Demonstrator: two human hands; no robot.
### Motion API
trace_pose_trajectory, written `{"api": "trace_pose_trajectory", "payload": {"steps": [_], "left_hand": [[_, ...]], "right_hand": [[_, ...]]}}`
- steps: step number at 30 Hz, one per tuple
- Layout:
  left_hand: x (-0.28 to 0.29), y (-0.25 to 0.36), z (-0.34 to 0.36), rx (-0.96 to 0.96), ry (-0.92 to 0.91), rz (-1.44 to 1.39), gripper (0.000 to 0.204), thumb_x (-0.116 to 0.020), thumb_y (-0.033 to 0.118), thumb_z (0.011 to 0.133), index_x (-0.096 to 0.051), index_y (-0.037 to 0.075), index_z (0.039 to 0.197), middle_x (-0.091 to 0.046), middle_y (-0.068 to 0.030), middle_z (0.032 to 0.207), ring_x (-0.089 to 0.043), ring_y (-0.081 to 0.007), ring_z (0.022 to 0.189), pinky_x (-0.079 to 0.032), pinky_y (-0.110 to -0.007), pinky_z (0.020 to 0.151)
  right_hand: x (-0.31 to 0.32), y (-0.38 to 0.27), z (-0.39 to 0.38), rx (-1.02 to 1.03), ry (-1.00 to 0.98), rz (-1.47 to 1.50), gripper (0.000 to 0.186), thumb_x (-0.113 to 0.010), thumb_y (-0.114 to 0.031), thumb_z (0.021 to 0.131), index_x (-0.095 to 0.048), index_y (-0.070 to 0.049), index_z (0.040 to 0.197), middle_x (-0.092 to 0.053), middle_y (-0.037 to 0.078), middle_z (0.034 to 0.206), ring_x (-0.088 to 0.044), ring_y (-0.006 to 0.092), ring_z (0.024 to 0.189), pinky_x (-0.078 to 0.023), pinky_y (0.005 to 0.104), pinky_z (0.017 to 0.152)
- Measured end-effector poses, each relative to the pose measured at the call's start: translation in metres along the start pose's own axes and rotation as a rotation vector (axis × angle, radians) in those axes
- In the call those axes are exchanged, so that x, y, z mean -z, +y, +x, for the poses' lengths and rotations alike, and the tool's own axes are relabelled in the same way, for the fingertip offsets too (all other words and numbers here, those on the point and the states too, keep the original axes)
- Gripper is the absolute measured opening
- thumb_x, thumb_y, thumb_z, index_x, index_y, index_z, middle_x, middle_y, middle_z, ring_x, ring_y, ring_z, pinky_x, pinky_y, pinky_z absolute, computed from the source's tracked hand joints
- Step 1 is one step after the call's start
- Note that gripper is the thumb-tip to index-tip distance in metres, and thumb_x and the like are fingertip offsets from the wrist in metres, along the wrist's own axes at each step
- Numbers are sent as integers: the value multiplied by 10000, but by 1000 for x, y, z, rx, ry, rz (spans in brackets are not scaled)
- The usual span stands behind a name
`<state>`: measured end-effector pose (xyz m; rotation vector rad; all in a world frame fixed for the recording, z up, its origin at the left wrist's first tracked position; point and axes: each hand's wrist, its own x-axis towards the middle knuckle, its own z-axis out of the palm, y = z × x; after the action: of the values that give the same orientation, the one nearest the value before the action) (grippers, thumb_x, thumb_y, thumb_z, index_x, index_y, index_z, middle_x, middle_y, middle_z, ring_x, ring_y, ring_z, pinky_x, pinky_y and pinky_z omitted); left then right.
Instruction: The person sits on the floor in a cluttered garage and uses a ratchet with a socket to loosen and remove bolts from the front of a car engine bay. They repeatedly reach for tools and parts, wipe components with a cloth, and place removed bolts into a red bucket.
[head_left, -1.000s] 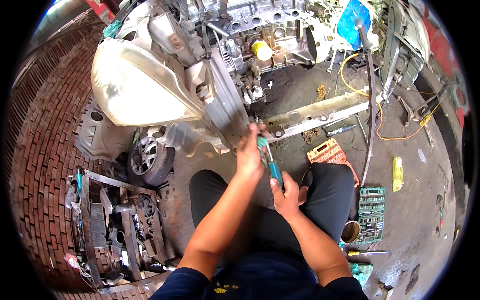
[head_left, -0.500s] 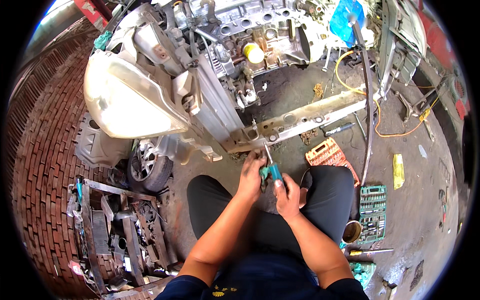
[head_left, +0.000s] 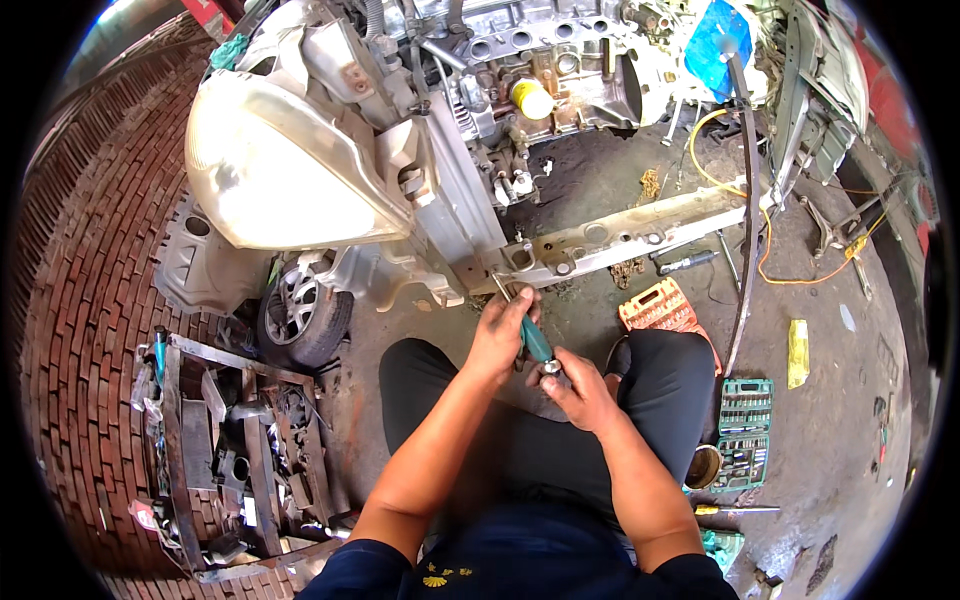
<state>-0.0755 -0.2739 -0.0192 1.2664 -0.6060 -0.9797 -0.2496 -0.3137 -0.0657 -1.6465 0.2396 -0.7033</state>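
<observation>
My left hand (head_left: 503, 330) grips the teal handle of a screwdriver (head_left: 534, 340), whose metal shaft points up-left toward the underside of the car's pale front crossmember (head_left: 620, 238). My right hand (head_left: 578, 388) sits just below, fingers closed around the butt end of the same handle. Both hands hover over my lap, between my knees in dark trousers. Above them are the stripped car front with a large headlamp (head_left: 275, 170) and the exposed engine (head_left: 540, 70).
An orange socket tray (head_left: 655, 305) lies by my right knee, a green socket set (head_left: 745, 432) further right. A front wheel (head_left: 300, 310) and a rack of metal scrap (head_left: 230, 450) stand at left on brick paving. A yellow cable (head_left: 740, 200) and loose tools lie on the dirty floor.
Both hands with the screwdriver have drawn back down from the crossmember toward my lap, and the right hand has shifted onto the handle's end.
</observation>
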Motion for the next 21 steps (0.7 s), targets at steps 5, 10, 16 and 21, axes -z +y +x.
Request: {"api": "trace_pose_trajectory", "payload": {"steps": [5,10,16,21], "left_hand": [[4,2,3,155,-108,-197,347,-595,352,1044,-600,14,1127,-534,-22,795,-503,-140,725,-426,-285,620],[14,-17,13,199,-62,-410,299,-603,299,1033,-600,30,1163,-524,-21,810,-504,-152,716,-435,-287,622],[3,-8,9,188,-148,-354,305,-627,219,989,-621,11,1212,-526,-29,812,-527,-161,733,-454,-288,654],[-12,-11,4,40,-136,-46,276,-645,182,963,-663,15,1181,-552,4,846,-531,-117,795,-441,-265,722]], "right_hand": [[4,-14,0,-70,-41,-43,316,-621,-292,1027,-655,7,1123,-694,150,873,-686,295,795,-535,377,763],[1,-23,-4,-7,-85,-113,294,-664,-299,1003,-713,-9,1009,-694,142,840,-683,282,732,-537,369,699],[8,4,-14,-23,251,383,429,-739,-408,938,-683,17,935,-622,4,765,-558,78,681,-437,239,614],[2,10,7,-227,344,363,169,-734,-157,974,-624,-34,1013,-535,-53,785,-457,39,670,-372,229,587]]}}
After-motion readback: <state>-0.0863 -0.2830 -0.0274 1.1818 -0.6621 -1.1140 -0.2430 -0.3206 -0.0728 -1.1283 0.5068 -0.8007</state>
